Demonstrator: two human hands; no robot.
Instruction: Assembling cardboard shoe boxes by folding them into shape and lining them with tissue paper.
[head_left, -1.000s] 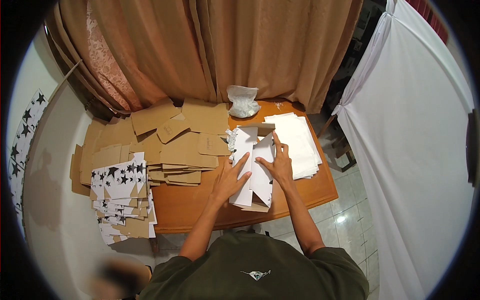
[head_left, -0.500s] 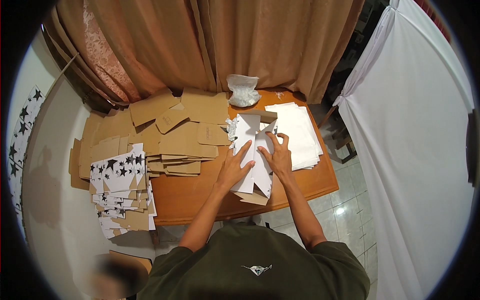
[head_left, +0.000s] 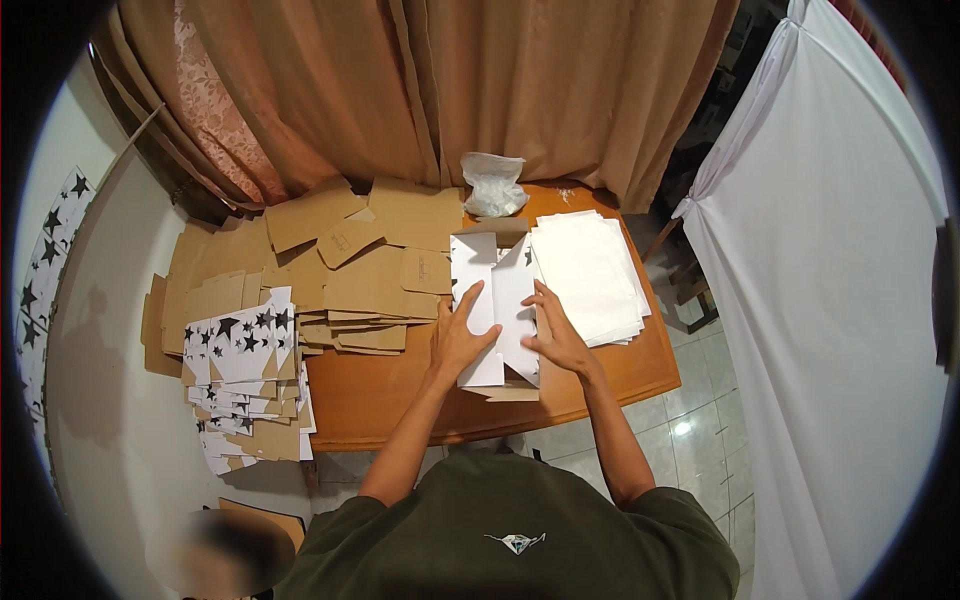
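A white die-cut cardboard sheet (head_left: pixel 492 272) lies flat on the wooden table (head_left: pixel 380 400) in front of me. My left hand (head_left: pixel 460 335) presses on its left half with the fingers spread. My right hand (head_left: pixel 555 330) presses on its right half, fingers also flat. Neither hand grips anything. A brown cardboard piece (head_left: pixel 510 393) sticks out from under the sheet's near edge.
A stack of white sheets (head_left: pixel 590 275) lies to the right. Brown cardboard blanks (head_left: pixel 350 270) cover the table's left and back. Star-printed flat pieces (head_left: pixel 245 370) pile at the left edge. A crumpled plastic bag (head_left: pixel 492 183) sits by the curtain (head_left: pixel 420 90). White fabric (head_left: pixel 830 300) hangs at the right.
The white sheet, partly folded up and held before, now lies flatter on the table. Both hands have spread apart and press down on it.
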